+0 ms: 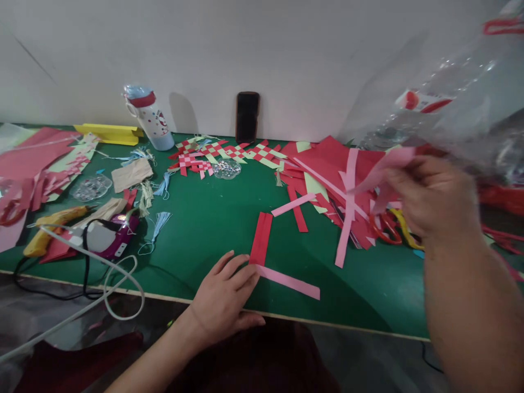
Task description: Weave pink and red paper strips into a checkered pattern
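Note:
My left hand (227,289) lies on the green tabletop at its front edge, fingers stretched out flat. Its fingertips touch the lower end of side-by-side red paper strips (261,239) and the left end of a pink paper strip (290,281). Raised at the right, my right hand (436,199) pinches a pink paper strip (379,173), slightly blurred. Below it, another long pink strip (344,234) hangs or lies over a heap of red paper (327,155); which, I cannot tell. A short pink strip (293,204) crosses a red strip (297,210) mid-table.
Scissors with red handles (385,229) and yellow handles (405,229) lie near my right hand. Woven red-green pieces (237,152), a phone (247,117) and a bottle (150,119) line the wall. At left are tassels (159,226), a glue gun (55,226) and cables (110,262).

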`<state>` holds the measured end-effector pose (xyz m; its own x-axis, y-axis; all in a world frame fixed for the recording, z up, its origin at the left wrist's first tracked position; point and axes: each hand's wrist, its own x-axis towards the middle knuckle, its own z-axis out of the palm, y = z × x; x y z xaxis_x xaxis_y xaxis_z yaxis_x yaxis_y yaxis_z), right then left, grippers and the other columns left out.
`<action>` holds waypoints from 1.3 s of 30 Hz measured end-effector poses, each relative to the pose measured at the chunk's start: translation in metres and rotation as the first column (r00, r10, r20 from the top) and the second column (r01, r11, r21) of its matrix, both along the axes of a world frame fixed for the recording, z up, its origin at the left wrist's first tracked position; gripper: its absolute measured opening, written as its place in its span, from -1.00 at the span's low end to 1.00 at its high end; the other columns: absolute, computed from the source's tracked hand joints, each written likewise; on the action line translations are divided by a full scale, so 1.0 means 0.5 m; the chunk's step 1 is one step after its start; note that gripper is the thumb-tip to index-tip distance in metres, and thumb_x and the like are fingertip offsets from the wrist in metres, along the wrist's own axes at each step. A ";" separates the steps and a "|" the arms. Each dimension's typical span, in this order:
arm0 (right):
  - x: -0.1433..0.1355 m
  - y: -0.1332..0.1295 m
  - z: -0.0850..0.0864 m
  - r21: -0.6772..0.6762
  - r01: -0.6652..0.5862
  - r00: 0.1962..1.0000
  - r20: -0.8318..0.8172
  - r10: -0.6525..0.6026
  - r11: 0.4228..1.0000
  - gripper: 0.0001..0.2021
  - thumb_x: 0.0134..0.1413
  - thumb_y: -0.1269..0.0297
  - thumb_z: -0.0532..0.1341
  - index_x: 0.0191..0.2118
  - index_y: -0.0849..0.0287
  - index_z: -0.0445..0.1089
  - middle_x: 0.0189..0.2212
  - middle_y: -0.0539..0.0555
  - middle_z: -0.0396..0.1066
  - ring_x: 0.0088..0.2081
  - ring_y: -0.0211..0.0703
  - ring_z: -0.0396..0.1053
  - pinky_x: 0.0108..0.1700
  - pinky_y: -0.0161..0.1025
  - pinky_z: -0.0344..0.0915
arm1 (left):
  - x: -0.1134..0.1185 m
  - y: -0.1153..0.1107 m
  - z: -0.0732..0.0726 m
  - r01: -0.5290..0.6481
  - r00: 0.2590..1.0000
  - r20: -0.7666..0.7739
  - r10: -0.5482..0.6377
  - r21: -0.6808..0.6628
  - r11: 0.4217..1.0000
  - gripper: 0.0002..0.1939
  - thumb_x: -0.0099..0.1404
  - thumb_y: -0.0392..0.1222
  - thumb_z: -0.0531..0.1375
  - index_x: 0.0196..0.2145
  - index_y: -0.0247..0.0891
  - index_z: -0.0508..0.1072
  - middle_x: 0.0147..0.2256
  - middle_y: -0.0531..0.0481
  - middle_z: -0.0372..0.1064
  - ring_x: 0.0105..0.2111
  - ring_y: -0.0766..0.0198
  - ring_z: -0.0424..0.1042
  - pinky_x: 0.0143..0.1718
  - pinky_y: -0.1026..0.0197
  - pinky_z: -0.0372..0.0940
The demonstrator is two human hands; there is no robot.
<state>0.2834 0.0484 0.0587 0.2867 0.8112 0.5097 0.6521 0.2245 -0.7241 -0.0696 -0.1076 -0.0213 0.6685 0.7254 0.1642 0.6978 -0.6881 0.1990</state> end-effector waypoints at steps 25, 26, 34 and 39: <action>-0.025 -0.078 -0.095 -0.500 0.003 0.924 0.332 0.189 0.866 -0.61 0.01 -0.03 0.19 -0.12 0.09 0.46 -0.34 0.14 0.53 -0.35 0.08 0.47 -0.32 -0.03 0.39 | -0.004 -0.005 -0.023 0.034 0.996 0.088 -0.031 -0.038 0.999 -0.30 0.26 0.22 0.18 0.20 -0.30 0.24 0.13 -0.16 0.30 0.25 0.01 0.15 0.28 -0.05 0.11; -0.022 -0.071 -0.088 -0.484 0.048 0.902 0.396 0.171 0.874 -0.61 0.03 -0.02 0.17 -0.12 0.10 0.47 -0.35 0.17 0.53 -0.35 0.13 0.46 -0.32 0.00 0.36 | -0.004 -0.005 -0.024 0.032 0.995 0.093 -0.028 -0.036 0.999 -0.29 0.26 0.21 0.19 0.20 -0.30 0.24 0.14 -0.16 0.30 0.25 0.01 0.15 0.29 -0.05 0.11; -0.094 -0.019 -0.099 -0.404 -0.059 0.730 0.606 0.315 0.913 -0.69 0.13 0.15 0.09 -0.09 0.13 0.44 -0.10 0.21 0.48 -0.01 0.18 0.35 -0.03 0.04 0.27 | -0.001 -0.007 -0.015 -0.003 0.994 0.105 0.007 -0.043 0.999 -0.32 0.22 0.13 0.25 0.17 -0.29 0.26 0.14 -0.23 0.22 0.17 -0.05 0.25 0.21 -0.08 0.22; -0.154 -0.023 -0.143 -0.469 -0.114 0.687 0.600 0.411 0.876 -0.73 0.14 0.03 0.12 -0.23 0.11 0.39 -0.34 0.13 0.49 -0.31 0.03 0.42 -0.35 -0.11 0.30 | 0.002 -0.006 -0.010 -0.029 0.995 0.092 0.033 -0.037 0.999 -0.29 0.16 0.14 0.30 0.15 -0.27 0.26 0.15 -0.26 0.14 0.11 -0.08 0.29 0.14 -0.10 0.29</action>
<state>0.2066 0.0369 -0.0127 -0.2620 0.9573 0.1220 0.9419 0.2811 -0.1837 -0.0685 -0.1106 -0.0265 0.6286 0.7521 0.1982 0.6960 -0.6576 0.2882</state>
